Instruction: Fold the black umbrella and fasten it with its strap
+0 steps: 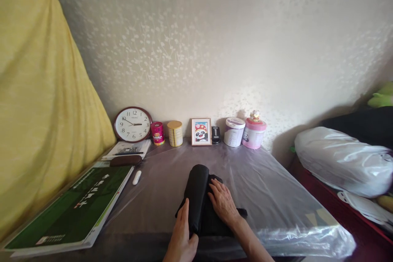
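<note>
A black roll (197, 196), cylinder-shaped and apparently of fabric, lies near the front edge of the table. My left hand (183, 233) grips its near end, the fingers along the left side and the thumb at the lower right. Flat black material (211, 221) extends from beside the roll to the right, with a short dark end poking out past my right wrist. On that material my right hand (223, 202) rests flat, its fingers stretched out next to the roll. What kind of article it is, I cannot tell.
Transparent plastic covers the table (264, 196). Large green books (70, 208), a brown case (125, 160) and a small white object (136, 177) lie left. Along the wall stand a clock (133, 125), several canisters and a framed panda picture (201, 132). Bagged items (344, 159) sit right.
</note>
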`<state>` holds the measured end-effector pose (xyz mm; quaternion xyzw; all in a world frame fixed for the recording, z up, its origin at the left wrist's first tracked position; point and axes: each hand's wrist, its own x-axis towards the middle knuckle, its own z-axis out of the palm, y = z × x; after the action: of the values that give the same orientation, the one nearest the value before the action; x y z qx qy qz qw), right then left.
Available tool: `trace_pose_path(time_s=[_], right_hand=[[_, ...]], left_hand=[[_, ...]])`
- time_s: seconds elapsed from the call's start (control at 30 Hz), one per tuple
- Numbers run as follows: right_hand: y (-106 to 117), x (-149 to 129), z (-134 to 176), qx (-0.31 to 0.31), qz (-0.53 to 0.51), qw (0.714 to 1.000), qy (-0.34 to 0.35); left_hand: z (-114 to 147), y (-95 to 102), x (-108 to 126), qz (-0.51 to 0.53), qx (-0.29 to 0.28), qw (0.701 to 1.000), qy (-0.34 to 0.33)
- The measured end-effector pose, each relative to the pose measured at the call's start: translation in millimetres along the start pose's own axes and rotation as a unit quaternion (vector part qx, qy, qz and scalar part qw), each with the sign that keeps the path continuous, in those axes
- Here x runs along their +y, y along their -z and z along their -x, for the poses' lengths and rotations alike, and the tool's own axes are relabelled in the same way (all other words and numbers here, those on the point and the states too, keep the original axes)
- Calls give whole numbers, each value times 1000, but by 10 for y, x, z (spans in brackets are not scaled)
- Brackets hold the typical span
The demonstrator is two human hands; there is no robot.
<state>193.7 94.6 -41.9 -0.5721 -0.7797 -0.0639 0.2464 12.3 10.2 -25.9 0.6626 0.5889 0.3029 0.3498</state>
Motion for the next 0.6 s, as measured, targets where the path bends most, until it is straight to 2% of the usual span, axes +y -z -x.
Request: trace_pose_path(time_s=[0.1, 0.2, 0.3, 0.37, 0.43, 0.53, 0.6], right_hand=[[-12, 70, -50, -32, 21, 997, -69], [42, 232, -90, -33, 28, 989, -144], [138, 320, -125, -24, -9, 984, -177], [202, 323, -153, -39, -64, 977, -201], [253, 308, -186, -79, -149, 952, -253], [290, 304, -237, -137, -257, 896, -336], [286, 331, -265, -147, -275, 884, -348]], left_hand=[[2, 18, -22, 17, 3, 1000, 4], [0, 24, -32, 25, 2, 1000, 2], [-3, 17, -40, 28, 2, 1000, 1], [0, 13, -44, 30, 3, 1000, 2], [5, 10, -43, 31, 3, 1000, 2], [4, 11, -39, 26, 3, 1000, 1], [-3, 14, -40, 21, 3, 1000, 0]])
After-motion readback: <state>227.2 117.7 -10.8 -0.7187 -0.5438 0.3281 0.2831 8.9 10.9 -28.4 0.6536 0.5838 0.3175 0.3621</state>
